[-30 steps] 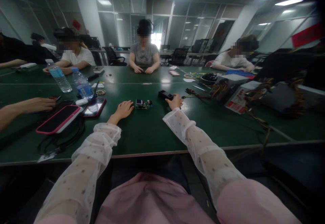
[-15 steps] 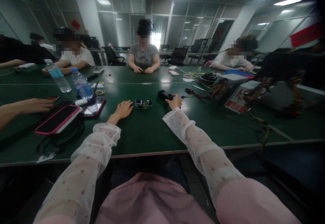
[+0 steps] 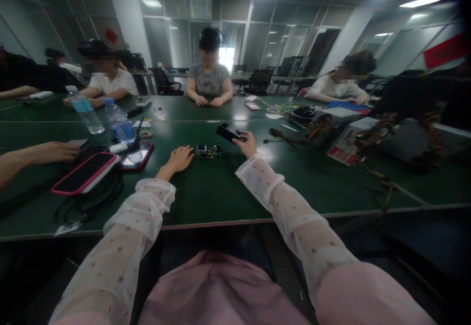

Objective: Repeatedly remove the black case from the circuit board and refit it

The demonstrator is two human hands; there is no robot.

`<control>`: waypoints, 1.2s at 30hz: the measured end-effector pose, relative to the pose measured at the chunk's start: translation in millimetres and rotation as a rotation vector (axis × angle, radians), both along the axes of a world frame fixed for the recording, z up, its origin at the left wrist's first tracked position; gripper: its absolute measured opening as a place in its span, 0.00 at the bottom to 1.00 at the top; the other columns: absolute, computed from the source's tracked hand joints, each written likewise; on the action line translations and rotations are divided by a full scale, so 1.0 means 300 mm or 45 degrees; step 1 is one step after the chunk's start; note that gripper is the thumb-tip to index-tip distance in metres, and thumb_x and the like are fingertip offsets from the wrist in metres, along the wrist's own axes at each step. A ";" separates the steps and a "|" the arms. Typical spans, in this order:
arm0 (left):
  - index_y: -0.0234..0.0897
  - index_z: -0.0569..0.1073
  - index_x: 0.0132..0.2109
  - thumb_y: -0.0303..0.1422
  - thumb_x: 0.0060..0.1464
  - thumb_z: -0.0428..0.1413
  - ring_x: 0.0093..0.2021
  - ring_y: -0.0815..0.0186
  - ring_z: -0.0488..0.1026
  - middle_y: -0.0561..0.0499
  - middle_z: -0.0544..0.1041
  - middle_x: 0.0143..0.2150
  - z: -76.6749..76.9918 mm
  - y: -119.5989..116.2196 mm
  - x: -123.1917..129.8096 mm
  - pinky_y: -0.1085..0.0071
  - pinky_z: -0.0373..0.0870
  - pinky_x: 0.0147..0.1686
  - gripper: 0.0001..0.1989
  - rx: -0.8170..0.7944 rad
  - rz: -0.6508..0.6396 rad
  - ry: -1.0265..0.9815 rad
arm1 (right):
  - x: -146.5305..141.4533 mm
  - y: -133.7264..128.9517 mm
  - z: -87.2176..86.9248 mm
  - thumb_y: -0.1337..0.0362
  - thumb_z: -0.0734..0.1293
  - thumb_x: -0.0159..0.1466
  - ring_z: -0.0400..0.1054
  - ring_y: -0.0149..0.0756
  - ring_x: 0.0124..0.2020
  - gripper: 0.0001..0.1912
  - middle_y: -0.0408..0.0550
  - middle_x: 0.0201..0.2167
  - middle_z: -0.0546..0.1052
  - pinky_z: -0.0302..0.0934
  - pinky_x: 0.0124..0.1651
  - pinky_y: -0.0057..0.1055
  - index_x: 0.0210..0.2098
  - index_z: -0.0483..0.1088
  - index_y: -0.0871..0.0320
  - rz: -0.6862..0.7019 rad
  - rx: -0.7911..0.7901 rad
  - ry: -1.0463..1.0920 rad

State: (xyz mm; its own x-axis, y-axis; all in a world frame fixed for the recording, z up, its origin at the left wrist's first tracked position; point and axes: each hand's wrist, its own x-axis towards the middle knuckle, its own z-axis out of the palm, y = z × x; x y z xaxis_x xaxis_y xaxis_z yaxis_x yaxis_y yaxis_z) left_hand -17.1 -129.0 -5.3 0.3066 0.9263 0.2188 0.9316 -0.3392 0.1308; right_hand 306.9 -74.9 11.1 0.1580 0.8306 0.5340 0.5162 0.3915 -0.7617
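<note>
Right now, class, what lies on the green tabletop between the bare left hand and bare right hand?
The head view shows a small rectangular green circuit board between the left hand and the right hand.

Smooth, glossy table (image 3: pixel 213 192) before us
Our sheer cloth sleeves (image 3: pixel 142 212) cross the surface's front edge; beyond, a plastic-looking box (image 3: pixel 227 132).

A clear plastic blue-capped bottle (image 3: pixel 119 122) is seen beside a clear plastic bottle with a white cap (image 3: pixel 85 111).

Bench (image 3: pixel 213 195): dark green. Circuit board (image 3: pixel 208 152): green. Behind and right of the circuit board: black box (image 3: pixel 226 132). Left: pink-edged black phone (image 3: pixel 84 173). In front: white, dark-spotted sleeves (image 3: pixel 137 212).
</note>
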 end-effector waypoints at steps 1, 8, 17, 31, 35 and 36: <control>0.41 0.62 0.65 0.44 0.67 0.38 0.67 0.54 0.56 0.46 0.60 0.69 0.001 0.000 0.000 0.52 0.54 0.63 0.25 0.001 0.002 0.001 | -0.014 -0.001 0.006 0.52 0.74 0.49 0.71 0.46 0.43 0.31 0.50 0.38 0.76 0.63 0.50 0.47 0.48 0.64 0.57 0.070 -0.016 0.093; 0.41 0.62 0.66 0.43 0.67 0.38 0.67 0.53 0.55 0.46 0.59 0.69 0.004 -0.002 0.003 0.51 0.54 0.63 0.25 -0.004 0.008 0.010 | -0.091 -0.055 0.033 0.46 0.77 0.42 0.71 0.43 0.41 0.36 0.48 0.38 0.76 0.65 0.48 0.44 0.46 0.66 0.55 0.531 -0.141 0.207; 0.44 0.61 0.66 0.44 0.67 0.39 0.68 0.53 0.54 0.47 0.59 0.70 0.002 -0.004 0.002 0.50 0.53 0.64 0.24 -0.016 0.023 -0.025 | -0.120 -0.104 0.046 0.52 0.77 0.45 0.70 0.44 0.45 0.34 0.48 0.40 0.76 0.65 0.49 0.45 0.48 0.67 0.55 0.661 -0.222 0.024; 0.41 0.62 0.65 0.44 0.67 0.39 0.67 0.54 0.55 0.46 0.60 0.69 0.007 -0.005 0.007 0.52 0.54 0.63 0.25 0.003 0.017 0.003 | -0.108 -0.077 0.004 0.56 0.77 0.47 0.71 0.45 0.45 0.30 0.49 0.38 0.76 0.65 0.51 0.47 0.47 0.68 0.56 0.587 -0.220 -0.139; 0.41 0.62 0.65 0.44 0.67 0.39 0.67 0.53 0.55 0.46 0.59 0.69 0.015 -0.008 0.010 0.50 0.54 0.63 0.25 -0.023 0.017 0.002 | -0.105 -0.074 -0.012 0.59 0.78 0.47 0.73 0.44 0.42 0.29 0.47 0.36 0.77 0.66 0.50 0.48 0.46 0.69 0.55 0.607 -0.237 -0.247; 0.41 0.62 0.65 0.44 0.67 0.38 0.68 0.52 0.55 0.46 0.59 0.69 0.016 -0.007 0.011 0.50 0.54 0.63 0.25 -0.025 0.017 -0.003 | -0.105 -0.072 -0.016 0.59 0.78 0.47 0.73 0.44 0.42 0.29 0.48 0.36 0.76 0.66 0.50 0.48 0.46 0.69 0.55 0.619 -0.243 -0.265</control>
State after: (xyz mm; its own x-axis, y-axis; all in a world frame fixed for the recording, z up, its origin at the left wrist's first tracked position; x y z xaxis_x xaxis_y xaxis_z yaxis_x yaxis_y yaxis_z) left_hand -13.9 -131.1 -0.6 0.2936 0.9345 0.2015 0.9357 -0.3240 0.1394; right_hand 275.6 -96.6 6.2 -0.3597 0.8666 0.3459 0.4579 0.4869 -0.7438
